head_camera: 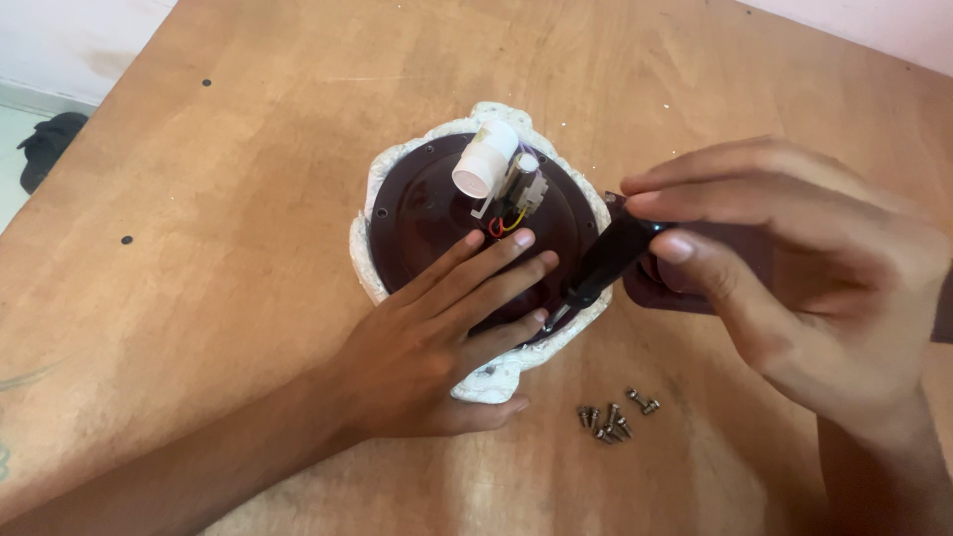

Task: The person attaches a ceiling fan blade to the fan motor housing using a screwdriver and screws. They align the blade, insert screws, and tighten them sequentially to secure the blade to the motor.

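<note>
Head view: brown wood table [248, 199], R hand [794, 268] gripping screwdriver [606, 263], L hand [437, 337] flat on disc [417, 213].

bare wooden table [248, 199] left and behind, round motor housing [417, 213] mid-table, loose screws [615, 415] in front

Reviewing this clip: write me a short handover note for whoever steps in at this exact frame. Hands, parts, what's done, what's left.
Left hand: flat on the round dark-brown plastic base plate, pressing it down; holds nothing.
Right hand: gripping the black-handled screwdriver, tip at the plate's lower right rim.
The plate sits in a white foam-like casing on the wooden table. A white plastic tube and small wired component stand at the plate's top.
Done: a pile of loose metal screws lies on the table.
Left: the plate is still seated; at least one hole or screw shows on its left rim.
</note>
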